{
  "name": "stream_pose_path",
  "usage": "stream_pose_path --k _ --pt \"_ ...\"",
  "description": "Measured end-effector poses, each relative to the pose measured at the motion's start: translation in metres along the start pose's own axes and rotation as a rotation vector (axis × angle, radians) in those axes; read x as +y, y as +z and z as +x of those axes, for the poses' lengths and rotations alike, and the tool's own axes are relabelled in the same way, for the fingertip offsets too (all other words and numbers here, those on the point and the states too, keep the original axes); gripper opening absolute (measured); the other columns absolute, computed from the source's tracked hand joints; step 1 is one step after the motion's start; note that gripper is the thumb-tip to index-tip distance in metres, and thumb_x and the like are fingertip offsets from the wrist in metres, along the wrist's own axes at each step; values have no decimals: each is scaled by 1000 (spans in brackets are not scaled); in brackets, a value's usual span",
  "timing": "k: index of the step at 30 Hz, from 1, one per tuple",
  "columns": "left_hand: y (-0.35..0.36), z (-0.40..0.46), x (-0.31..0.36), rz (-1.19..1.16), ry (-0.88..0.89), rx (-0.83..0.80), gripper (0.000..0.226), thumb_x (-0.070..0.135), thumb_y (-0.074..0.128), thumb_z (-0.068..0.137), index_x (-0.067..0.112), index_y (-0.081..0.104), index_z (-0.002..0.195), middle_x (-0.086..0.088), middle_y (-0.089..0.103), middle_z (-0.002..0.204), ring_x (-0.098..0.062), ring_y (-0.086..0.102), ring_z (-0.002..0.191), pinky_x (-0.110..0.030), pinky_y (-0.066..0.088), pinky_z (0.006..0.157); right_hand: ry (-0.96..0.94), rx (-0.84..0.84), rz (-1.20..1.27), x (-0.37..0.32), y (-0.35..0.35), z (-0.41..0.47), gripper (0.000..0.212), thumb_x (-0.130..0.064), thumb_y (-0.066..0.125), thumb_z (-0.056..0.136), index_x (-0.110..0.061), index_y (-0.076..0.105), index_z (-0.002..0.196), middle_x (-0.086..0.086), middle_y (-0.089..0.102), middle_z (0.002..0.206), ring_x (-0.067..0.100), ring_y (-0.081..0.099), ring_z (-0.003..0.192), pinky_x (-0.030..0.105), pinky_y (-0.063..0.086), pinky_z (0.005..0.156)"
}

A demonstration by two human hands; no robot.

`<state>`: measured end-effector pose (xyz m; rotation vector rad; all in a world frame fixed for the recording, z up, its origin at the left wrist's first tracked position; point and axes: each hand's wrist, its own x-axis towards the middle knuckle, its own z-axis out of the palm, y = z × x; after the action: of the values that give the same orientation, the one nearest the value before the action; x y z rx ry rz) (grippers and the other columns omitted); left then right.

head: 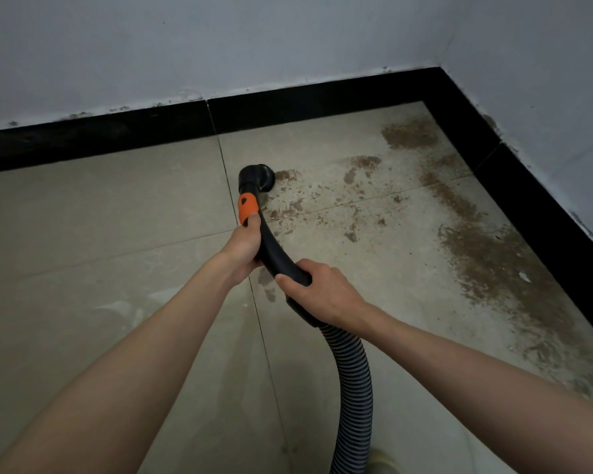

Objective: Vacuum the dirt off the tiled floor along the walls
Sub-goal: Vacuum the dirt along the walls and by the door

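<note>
A black vacuum wand (274, 251) with an orange collar (248, 207) curves down to a round nozzle (256, 178) that rests on the beige tiled floor (100, 217). My left hand (242, 248) grips the wand just below the orange collar. My right hand (317, 290) grips it lower down, where the ribbed hose (353, 381) begins. Brown dirt (486, 254) lies in patches right of the nozzle and in a band along the right wall; a denser patch (409, 131) sits in the corner. The nozzle touches the left edge of a small dirt patch (286, 175).
White walls meet at a corner at the upper right, with a black skirting board (117, 135) along both. The hose runs down out of the bottom edge. A shoe tip (384, 461) shows at the bottom beside the hose.
</note>
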<state>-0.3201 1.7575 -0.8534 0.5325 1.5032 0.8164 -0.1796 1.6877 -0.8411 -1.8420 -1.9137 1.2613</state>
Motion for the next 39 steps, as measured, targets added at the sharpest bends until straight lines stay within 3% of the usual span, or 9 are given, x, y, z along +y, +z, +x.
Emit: stream_pose_path --k 5,12,17,21,35,39 --pt "21 7 7 44 13 -25 40 42 33 101 6 41 114 -5 55 93 -19 56 84 -31 47 67 24 36 62 12 -12 5 36 -56 53 90 -21 60 96 2 70 85 21 67 77 45 57 76" --pt "70 11 10 101 29 -126 47 38 39 101 0 44 128 -14 56 117 -30 55 109 -39 48 90 91 148 133 47 -35 10 33 -54 56 87 -22 62 91 1 70 81 18 67 74 44 57 75" --pt "111 15 13 147 22 -195 43 33 41 101 -1 44 126 -11 56 106 -28 56 98 -37 50 86 125 227 178 75 -56 13 28 -54 57 85 -27 61 82 -5 68 76 13 66 68 38 57 69" --pt "136 22 13 186 38 -235 45 31 41 101 -4 41 131 -15 56 119 -28 57 101 -36 50 83 137 270 189 92 -74 19 26 -55 57 84 -29 61 80 -11 67 71 3 64 62 29 54 63" --pt "173 40 19 224 51 -289 46 33 42 101 -5 46 126 -14 59 107 -25 57 92 -35 49 86 188 354 230 109 -89 32 27 -53 57 87 -27 61 83 -1 70 78 17 67 72 40 57 71" --pt "161 39 25 165 39 -265 46 30 47 99 -6 45 128 -12 57 103 -24 57 89 -32 49 77 141 340 286 105 -86 36 27 -52 60 86 -27 62 79 -8 68 71 7 65 64 27 53 59"
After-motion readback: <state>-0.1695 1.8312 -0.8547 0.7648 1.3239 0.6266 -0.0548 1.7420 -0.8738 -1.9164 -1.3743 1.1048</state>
